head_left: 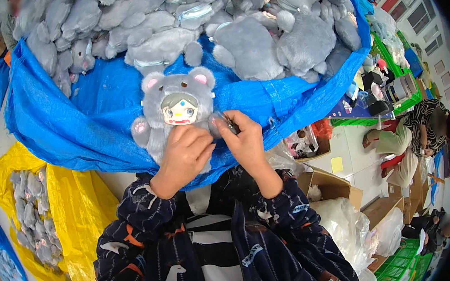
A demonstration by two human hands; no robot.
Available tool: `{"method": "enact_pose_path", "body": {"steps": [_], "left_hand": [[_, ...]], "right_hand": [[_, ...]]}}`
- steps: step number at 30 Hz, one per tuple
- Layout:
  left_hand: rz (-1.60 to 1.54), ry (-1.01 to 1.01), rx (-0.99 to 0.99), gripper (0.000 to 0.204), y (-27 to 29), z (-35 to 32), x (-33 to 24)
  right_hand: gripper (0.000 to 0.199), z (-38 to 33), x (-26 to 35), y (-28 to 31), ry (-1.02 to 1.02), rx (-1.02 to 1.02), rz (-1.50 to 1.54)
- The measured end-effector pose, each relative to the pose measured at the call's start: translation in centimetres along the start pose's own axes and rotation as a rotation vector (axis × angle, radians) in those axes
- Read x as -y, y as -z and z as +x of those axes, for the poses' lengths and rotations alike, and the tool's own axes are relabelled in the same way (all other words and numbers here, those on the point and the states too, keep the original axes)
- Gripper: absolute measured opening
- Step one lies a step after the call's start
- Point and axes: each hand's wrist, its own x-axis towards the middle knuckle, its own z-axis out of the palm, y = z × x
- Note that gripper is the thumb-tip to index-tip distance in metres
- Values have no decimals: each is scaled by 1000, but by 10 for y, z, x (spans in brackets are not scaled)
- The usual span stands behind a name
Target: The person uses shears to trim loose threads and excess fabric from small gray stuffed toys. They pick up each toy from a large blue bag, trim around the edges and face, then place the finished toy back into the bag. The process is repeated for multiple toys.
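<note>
A grey plush bear [154,100] with pink inner ears and a doll face set in its hood lies face up on the blue woven sheet [119,148]. My left hand [186,155] is closed on the front of its body, just below the doll face; its fingertips are partly hidden. Between the fingers of my right hand [245,139] sits a small dark tool [230,124], too small to name for sure. That hand rests by the bear's paw on the right.
Many grey plush pieces [157,42] are heaped on the sheet's far side. At left, a yellow sack [85,214] holds smaller grey pieces. Cardboard boxes [328,184], clear plastic bags [339,222] and green crates [395,268] stand at right. Other people [410,137] are farther off.
</note>
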Motion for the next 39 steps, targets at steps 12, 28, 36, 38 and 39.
{"method": "enact_pose_path", "body": {"steps": [12,28,36,38,39], "left_hand": [[104,51,-96,11,-12,-1,2],[-634,842,-158,21,64,-81,5],[-1426,1039,56,31,59,-46,-6],[-1310,1071,124,29,57,-52,-2],[-1259,1048,127,28,52,-57,5]], "right_hand": [[17,-20,-3,29,-272,-17,285],[23,-35,0,25,-228,41,230],[16,-46,18,-1,-199,190,258],[10,-45,18,4,-140,169,182],[13,-39,27,8,-95,77,78]]}}
